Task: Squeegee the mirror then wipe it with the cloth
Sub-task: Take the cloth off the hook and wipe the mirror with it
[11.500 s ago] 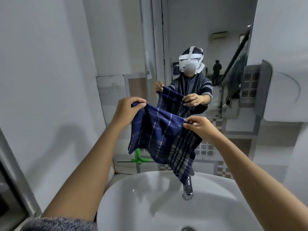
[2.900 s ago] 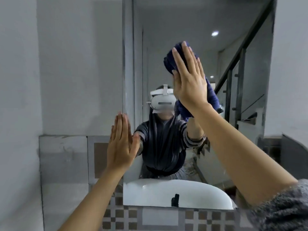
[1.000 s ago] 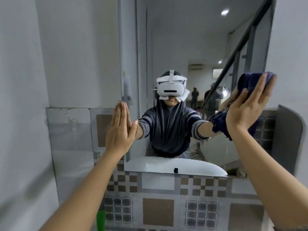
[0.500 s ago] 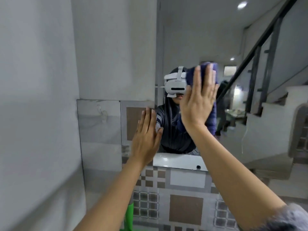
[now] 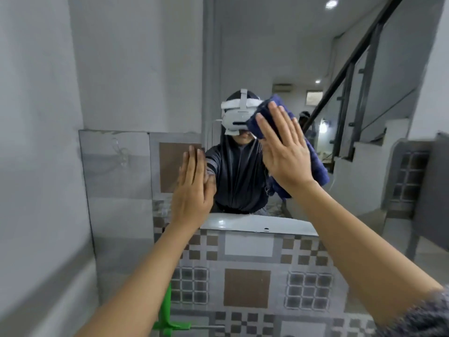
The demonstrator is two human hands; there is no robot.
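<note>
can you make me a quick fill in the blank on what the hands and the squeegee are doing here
1. The right hand presses a dark ____ cloth flat against the mirror.
2. The left hand rests open on the mirror's ____ edge.
3. The green squeegee stands below the mirror, held by ____ hand.
4. The tiles under the mirror show a ____ pattern.

Missing words: blue; left; neither; checkered

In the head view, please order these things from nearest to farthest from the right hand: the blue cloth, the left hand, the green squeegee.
1. Blue cloth: pressed flat under the right hand.
2. Left hand: lower left, at the mirror's edge.
3. Green squeegee: far below, at the bottom left.
</note>
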